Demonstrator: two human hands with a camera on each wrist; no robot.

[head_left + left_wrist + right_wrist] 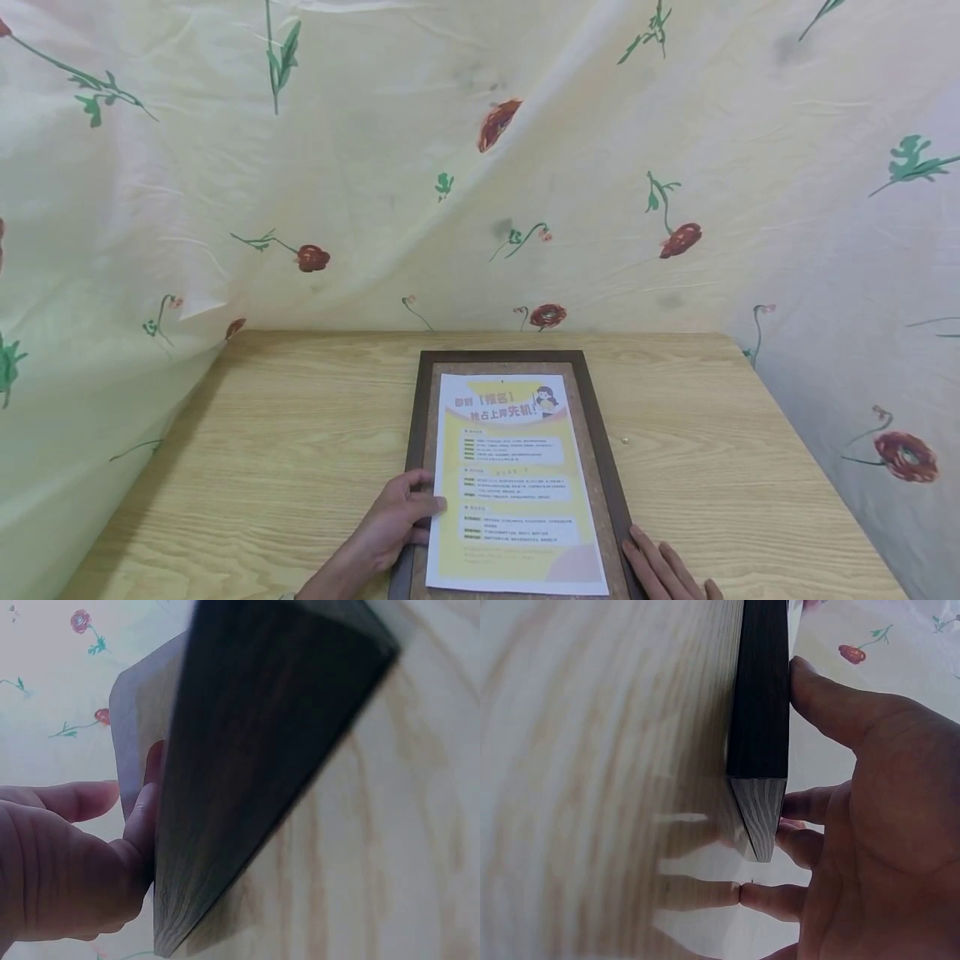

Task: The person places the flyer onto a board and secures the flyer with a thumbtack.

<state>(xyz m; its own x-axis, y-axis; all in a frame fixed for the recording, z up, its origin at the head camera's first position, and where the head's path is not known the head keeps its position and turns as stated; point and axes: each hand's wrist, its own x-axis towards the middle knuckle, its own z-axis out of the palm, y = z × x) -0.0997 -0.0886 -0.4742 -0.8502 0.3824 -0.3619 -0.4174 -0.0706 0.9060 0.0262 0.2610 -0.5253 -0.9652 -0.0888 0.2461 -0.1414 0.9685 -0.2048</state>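
Observation:
A printed poster [517,517], yellow and white with a cartoon figure at its top right, lies on a cork board [592,467] with a dark wooden frame [500,357]. My left hand [393,517] is at the poster's left edge and pinches it, thumb over the sheet. In the left wrist view the poster's edge [129,712] stands up off the board, beside the thumb [86,801]. My right hand [660,567] touches the frame's right side near the bottom, fingers fairly straight. In the right wrist view its fingertips meet the frame's dark edge [761,697].
A tiny pale object, perhaps a pushpin [625,440], lies on the wood-grain table [300,417] to the right of the frame. A small dark dot, possibly a pin [502,382], shows at the poster's top. A flowered curtain [375,167] hangs behind and at both sides.

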